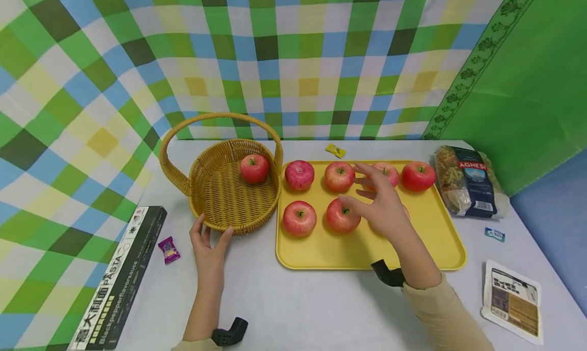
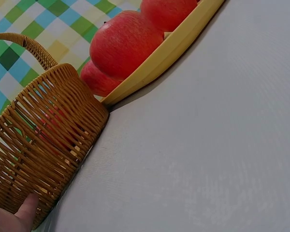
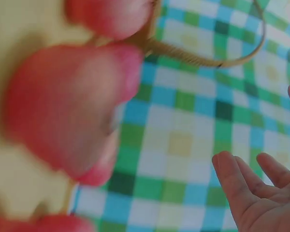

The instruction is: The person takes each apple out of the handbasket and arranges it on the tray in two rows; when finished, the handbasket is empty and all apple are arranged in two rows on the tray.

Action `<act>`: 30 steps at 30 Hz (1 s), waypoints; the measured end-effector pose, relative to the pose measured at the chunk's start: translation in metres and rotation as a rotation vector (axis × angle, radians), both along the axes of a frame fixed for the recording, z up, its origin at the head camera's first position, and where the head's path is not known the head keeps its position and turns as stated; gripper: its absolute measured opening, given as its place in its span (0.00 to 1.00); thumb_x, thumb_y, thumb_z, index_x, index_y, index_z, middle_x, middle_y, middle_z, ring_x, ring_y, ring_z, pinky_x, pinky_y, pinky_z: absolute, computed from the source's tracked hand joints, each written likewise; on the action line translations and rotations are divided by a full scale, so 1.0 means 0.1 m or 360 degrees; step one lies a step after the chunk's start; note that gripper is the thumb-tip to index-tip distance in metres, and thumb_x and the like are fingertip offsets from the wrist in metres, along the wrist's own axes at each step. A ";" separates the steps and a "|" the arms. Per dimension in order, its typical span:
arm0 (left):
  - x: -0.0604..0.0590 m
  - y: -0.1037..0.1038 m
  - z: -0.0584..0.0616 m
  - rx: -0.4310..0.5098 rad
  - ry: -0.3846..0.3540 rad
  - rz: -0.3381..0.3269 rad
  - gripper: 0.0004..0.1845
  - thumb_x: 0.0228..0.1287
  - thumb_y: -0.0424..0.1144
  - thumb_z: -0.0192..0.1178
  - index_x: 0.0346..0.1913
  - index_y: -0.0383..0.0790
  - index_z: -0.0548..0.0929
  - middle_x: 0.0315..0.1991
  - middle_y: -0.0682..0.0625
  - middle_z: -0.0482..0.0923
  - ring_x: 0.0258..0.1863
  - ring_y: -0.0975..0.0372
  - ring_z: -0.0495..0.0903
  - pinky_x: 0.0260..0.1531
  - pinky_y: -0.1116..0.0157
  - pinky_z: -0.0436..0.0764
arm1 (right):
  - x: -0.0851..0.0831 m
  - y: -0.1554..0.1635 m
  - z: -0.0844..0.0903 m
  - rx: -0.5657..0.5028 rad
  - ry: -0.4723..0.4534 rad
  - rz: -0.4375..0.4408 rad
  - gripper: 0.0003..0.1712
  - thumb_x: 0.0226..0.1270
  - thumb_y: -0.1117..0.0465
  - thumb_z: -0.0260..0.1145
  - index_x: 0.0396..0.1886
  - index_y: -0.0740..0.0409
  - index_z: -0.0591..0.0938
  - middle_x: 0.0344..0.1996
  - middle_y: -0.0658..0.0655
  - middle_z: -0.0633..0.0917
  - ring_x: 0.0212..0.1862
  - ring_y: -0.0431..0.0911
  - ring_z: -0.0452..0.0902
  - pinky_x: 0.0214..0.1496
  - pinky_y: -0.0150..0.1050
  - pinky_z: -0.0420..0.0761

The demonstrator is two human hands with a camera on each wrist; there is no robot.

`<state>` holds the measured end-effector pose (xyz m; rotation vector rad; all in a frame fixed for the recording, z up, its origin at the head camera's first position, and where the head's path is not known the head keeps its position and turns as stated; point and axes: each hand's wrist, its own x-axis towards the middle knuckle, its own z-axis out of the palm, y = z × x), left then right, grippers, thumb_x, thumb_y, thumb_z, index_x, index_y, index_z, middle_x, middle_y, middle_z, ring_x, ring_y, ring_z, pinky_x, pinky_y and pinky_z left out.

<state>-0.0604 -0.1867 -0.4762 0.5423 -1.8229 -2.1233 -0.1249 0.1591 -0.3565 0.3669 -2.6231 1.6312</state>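
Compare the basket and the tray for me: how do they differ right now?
The basket is round, woven wicker with a handle; the tray is flat, rectangular, smooth yellow. The basket holds one apple; the tray holds several. The left hand touches the basket's near rim, while the right hand hovers open over the tray. Both sit on the table, side by side, carrying red apples.

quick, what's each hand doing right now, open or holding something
Left hand: open, fingers resting against the wicker basket.
Right hand: open, fingers spread above the apples on the yellow tray, holding nothing.
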 end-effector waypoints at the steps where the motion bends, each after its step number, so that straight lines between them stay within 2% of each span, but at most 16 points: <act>1: 0.00 0.00 0.01 -0.0001 -0.0003 0.0001 0.43 0.59 0.39 0.69 0.72 0.47 0.54 0.74 0.58 0.47 0.74 0.60 0.47 0.68 0.56 0.61 | -0.01 -0.08 0.04 -0.0015 -0.0004 0.0027 0.44 0.58 0.54 0.74 0.72 0.52 0.63 0.65 0.53 0.69 0.61 0.53 0.70 0.61 0.52 0.75; 5: 0.00 -0.01 0.04 0.0017 -0.0001 0.0002 0.43 0.60 0.38 0.68 0.72 0.47 0.54 0.74 0.57 0.46 0.74 0.60 0.47 0.69 0.56 0.60 | -0.08 -0.42 0.15 -0.0057 -0.0006 0.0163 0.43 0.57 0.52 0.74 0.71 0.49 0.65 0.63 0.51 0.70 0.60 0.50 0.70 0.61 0.49 0.75; 8: 0.00 -0.02 0.06 0.0023 0.0004 -0.0003 0.43 0.60 0.38 0.68 0.72 0.47 0.54 0.74 0.57 0.46 0.74 0.61 0.47 0.68 0.56 0.61 | -0.14 -0.68 0.17 -0.0070 -0.0029 0.0279 0.44 0.57 0.50 0.74 0.71 0.49 0.65 0.65 0.49 0.69 0.61 0.48 0.69 0.61 0.47 0.75; 12: -0.01 -0.03 0.06 -0.0018 -0.0021 -0.0003 0.43 0.59 0.40 0.69 0.72 0.49 0.54 0.74 0.58 0.46 0.74 0.61 0.47 0.68 0.59 0.61 | -0.27 -1.06 0.09 -0.0050 -0.0087 0.0384 0.46 0.56 0.47 0.74 0.71 0.51 0.64 0.66 0.51 0.68 0.62 0.50 0.69 0.60 0.47 0.76; 16: -0.01 -0.02 0.04 -0.0047 -0.0039 -0.0005 0.43 0.59 0.41 0.69 0.72 0.50 0.55 0.74 0.58 0.47 0.74 0.61 0.48 0.68 0.60 0.61 | -0.45 -1.39 -0.08 -0.0033 -0.0129 0.0434 0.46 0.57 0.48 0.74 0.72 0.53 0.62 0.64 0.56 0.70 0.59 0.53 0.72 0.57 0.45 0.78; 20: -0.01 0.00 0.02 -0.0039 -0.0021 -0.0028 0.43 0.58 0.41 0.69 0.72 0.48 0.55 0.74 0.58 0.49 0.73 0.62 0.49 0.68 0.59 0.62 | -0.61 -1.59 -0.27 0.0024 -0.0216 0.0397 0.48 0.58 0.48 0.73 0.72 0.56 0.60 0.65 0.59 0.69 0.58 0.54 0.74 0.54 0.43 0.80; 22: 0.00 0.01 0.01 -0.0037 -0.0021 -0.0036 0.44 0.58 0.42 0.70 0.72 0.48 0.55 0.74 0.58 0.49 0.73 0.62 0.50 0.66 0.62 0.65 | -0.66 -1.65 -0.33 0.0065 -0.0259 0.0371 0.49 0.58 0.47 0.72 0.73 0.58 0.59 0.66 0.59 0.68 0.58 0.54 0.74 0.54 0.42 0.80; 26: -0.01 0.01 0.00 -0.0031 -0.0021 -0.0034 0.44 0.58 0.42 0.70 0.72 0.49 0.55 0.73 0.58 0.49 0.73 0.63 0.50 0.61 0.68 0.70 | -0.75 -1.77 -0.41 0.0096 -0.0206 0.0377 0.46 0.59 0.49 0.72 0.71 0.60 0.61 0.64 0.60 0.71 0.59 0.53 0.74 0.56 0.43 0.78; 30: -0.01 -0.01 0.01 -0.0018 -0.0004 -0.0018 0.43 0.58 0.41 0.70 0.72 0.49 0.55 0.74 0.59 0.48 0.73 0.62 0.49 0.65 0.62 0.66 | -0.83 -1.87 -0.44 0.0166 -0.0163 0.0349 0.45 0.60 0.50 0.71 0.71 0.61 0.62 0.63 0.60 0.72 0.60 0.50 0.72 0.60 0.44 0.76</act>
